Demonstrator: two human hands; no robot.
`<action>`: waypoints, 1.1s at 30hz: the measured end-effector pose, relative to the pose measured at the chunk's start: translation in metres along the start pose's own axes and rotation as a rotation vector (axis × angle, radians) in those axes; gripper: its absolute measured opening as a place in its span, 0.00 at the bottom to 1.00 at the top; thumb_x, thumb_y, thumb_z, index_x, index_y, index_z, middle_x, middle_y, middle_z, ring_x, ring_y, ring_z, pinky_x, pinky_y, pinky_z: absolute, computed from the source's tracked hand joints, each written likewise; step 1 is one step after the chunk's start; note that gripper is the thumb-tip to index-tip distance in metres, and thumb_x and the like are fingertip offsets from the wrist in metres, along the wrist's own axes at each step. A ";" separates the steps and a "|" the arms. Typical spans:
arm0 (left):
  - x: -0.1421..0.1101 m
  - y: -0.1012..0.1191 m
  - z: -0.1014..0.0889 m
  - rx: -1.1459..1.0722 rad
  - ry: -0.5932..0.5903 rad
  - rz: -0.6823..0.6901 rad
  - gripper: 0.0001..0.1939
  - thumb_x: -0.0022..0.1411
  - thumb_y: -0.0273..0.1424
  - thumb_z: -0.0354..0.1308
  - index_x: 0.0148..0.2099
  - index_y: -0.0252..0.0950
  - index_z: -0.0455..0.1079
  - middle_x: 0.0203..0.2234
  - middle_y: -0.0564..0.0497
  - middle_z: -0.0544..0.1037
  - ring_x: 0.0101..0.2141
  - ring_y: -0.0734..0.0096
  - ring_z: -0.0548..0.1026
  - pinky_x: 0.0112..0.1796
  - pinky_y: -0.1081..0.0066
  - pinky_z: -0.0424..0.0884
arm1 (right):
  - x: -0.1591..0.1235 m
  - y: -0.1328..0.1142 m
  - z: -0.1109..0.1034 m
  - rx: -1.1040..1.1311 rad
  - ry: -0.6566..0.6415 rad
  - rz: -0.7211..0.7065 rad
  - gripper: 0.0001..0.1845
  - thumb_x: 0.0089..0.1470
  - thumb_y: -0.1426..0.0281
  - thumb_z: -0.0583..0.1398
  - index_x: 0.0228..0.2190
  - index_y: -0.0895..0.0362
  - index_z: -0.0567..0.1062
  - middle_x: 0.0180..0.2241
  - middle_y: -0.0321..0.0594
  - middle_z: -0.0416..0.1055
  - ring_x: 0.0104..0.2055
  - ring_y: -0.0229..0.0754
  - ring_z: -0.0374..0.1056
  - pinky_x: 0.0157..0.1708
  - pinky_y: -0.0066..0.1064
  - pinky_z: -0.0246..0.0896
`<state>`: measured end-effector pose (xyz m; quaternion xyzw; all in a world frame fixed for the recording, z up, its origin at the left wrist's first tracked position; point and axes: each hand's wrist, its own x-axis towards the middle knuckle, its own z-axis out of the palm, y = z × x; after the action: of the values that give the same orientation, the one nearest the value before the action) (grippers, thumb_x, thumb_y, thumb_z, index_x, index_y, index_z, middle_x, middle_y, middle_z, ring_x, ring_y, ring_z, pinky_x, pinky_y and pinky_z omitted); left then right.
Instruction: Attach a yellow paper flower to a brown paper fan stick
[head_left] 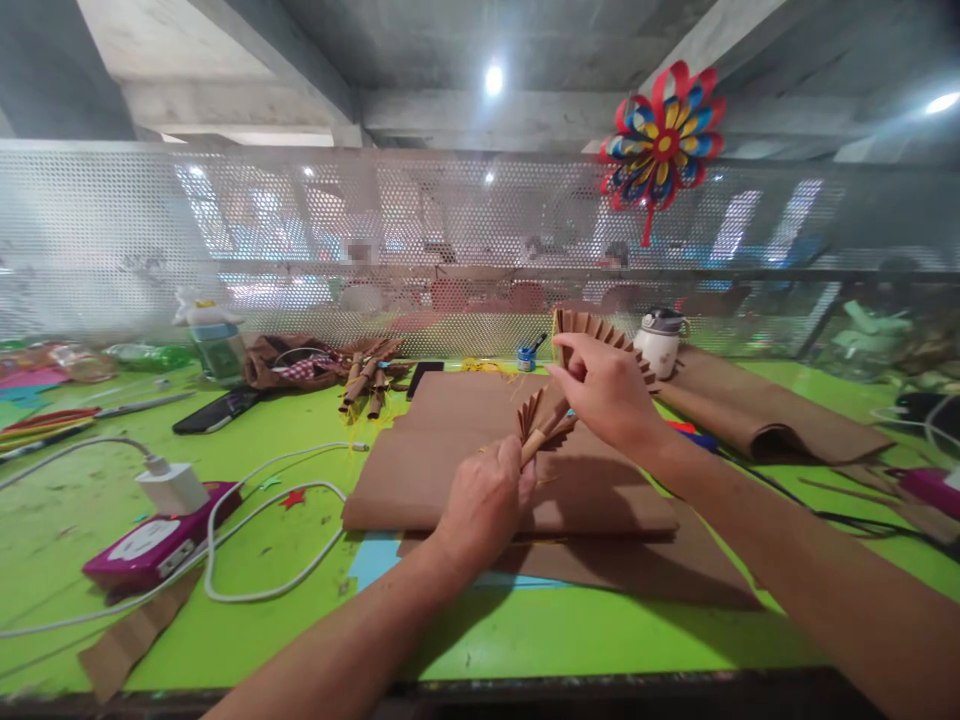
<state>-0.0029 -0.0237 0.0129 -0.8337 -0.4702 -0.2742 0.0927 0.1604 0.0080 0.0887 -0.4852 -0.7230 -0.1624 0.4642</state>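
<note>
My left hand is closed round the lower end of a thin rolled brown paper stick. My right hand pinches a pleated brown paper fan that spreads out behind its fingers and joins the stick's upper end. Both hands hover above a stack of brown paper sheets lying on the green table.
A white charger with looping cable and a magenta device lie at left. A black phone, several rolled paper sticks, a white jar, a brown paper roll and a perforated screen with a colourful pinwheel surround the work.
</note>
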 end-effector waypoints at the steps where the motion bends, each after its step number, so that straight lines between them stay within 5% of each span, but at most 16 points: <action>1: 0.000 0.000 0.000 -0.007 0.000 -0.010 0.06 0.62 0.30 0.48 0.36 0.34 0.63 0.26 0.48 0.74 0.27 0.66 0.73 0.27 0.72 0.61 | -0.004 -0.003 -0.004 0.037 0.029 -0.008 0.16 0.51 0.69 0.57 0.43 0.59 0.71 0.24 0.38 0.68 0.25 0.39 0.62 0.29 0.31 0.56; 7: 0.002 -0.004 0.001 -0.166 0.054 -0.110 0.08 0.62 0.33 0.47 0.33 0.36 0.63 0.22 0.52 0.72 0.24 0.71 0.70 0.25 0.74 0.57 | -0.036 -0.023 -0.034 0.170 0.080 -0.045 0.06 0.54 0.68 0.55 0.31 0.55 0.72 0.26 0.39 0.69 0.26 0.38 0.61 0.30 0.31 0.56; 11: 0.004 -0.009 0.004 -0.308 0.117 -0.207 0.10 0.62 0.35 0.46 0.32 0.36 0.62 0.21 0.53 0.70 0.22 0.74 0.67 0.24 0.75 0.55 | -0.054 -0.018 -0.025 0.235 0.011 -0.016 0.05 0.53 0.70 0.56 0.28 0.55 0.72 0.24 0.37 0.67 0.25 0.37 0.60 0.28 0.31 0.56; 15: 0.007 -0.011 0.006 -0.474 0.145 -0.338 0.11 0.61 0.36 0.48 0.31 0.35 0.63 0.21 0.54 0.70 0.22 0.75 0.66 0.25 0.75 0.56 | -0.068 -0.012 0.002 0.388 -0.251 0.084 0.07 0.53 0.69 0.56 0.28 0.56 0.73 0.24 0.38 0.68 0.29 0.39 0.63 0.30 0.31 0.59; 20: 0.012 -0.008 0.004 -0.859 0.166 -0.450 0.12 0.57 0.38 0.52 0.30 0.33 0.66 0.22 0.54 0.69 0.25 0.74 0.66 0.26 0.75 0.60 | -0.082 -0.019 0.018 0.756 -0.568 0.296 0.13 0.51 0.69 0.58 0.40 0.58 0.71 0.37 0.42 0.71 0.36 0.41 0.67 0.36 0.32 0.64; 24: 0.014 -0.001 0.001 -1.300 0.105 -0.542 0.13 0.52 0.38 0.57 0.31 0.31 0.69 0.22 0.53 0.69 0.25 0.75 0.67 0.27 0.76 0.63 | -0.087 -0.026 0.023 1.010 -0.596 0.454 0.17 0.51 0.68 0.58 0.44 0.59 0.68 0.37 0.42 0.70 0.36 0.40 0.67 0.34 0.31 0.65; 33: 0.007 0.012 0.004 -1.603 0.107 -0.587 0.14 0.52 0.40 0.59 0.33 0.33 0.66 0.20 0.57 0.65 0.21 0.79 0.64 0.24 0.77 0.63 | -0.094 -0.040 0.042 1.239 -0.513 0.641 0.16 0.48 0.67 0.61 0.40 0.59 0.67 0.28 0.36 0.68 0.25 0.33 0.61 0.22 0.23 0.58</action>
<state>0.0110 -0.0233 0.0147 -0.4780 -0.3261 -0.5759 -0.5775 0.1136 -0.0340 -0.0025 -0.3443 -0.5907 0.5370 0.4941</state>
